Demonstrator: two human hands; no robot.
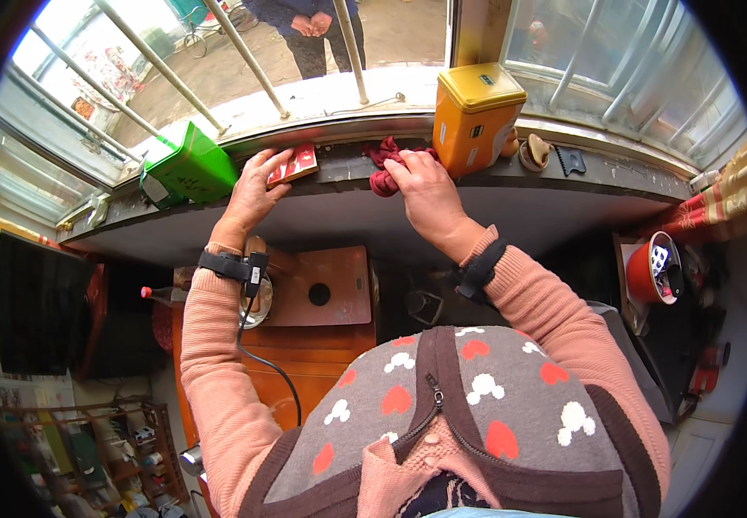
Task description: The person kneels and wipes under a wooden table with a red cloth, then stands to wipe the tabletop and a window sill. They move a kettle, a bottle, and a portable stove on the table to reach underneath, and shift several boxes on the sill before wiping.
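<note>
On the dark window sill, my left hand has its fingers on a small red and white box, between a green box and the bare sill. Crumpled dark red cloth lies under the fingers of my right hand, which presses or grips it against the sill. Just right of that cloth stands a tall orange tin with a yellow lid. Farther right are a small round container and a dark comb-like scraper.
White metal bars cross the window behind the sill; a person stands outside. Below are an orange-brown wooden cabinet, a bottle with a red cap and a screen at left. A red bowl holding small items is at right.
</note>
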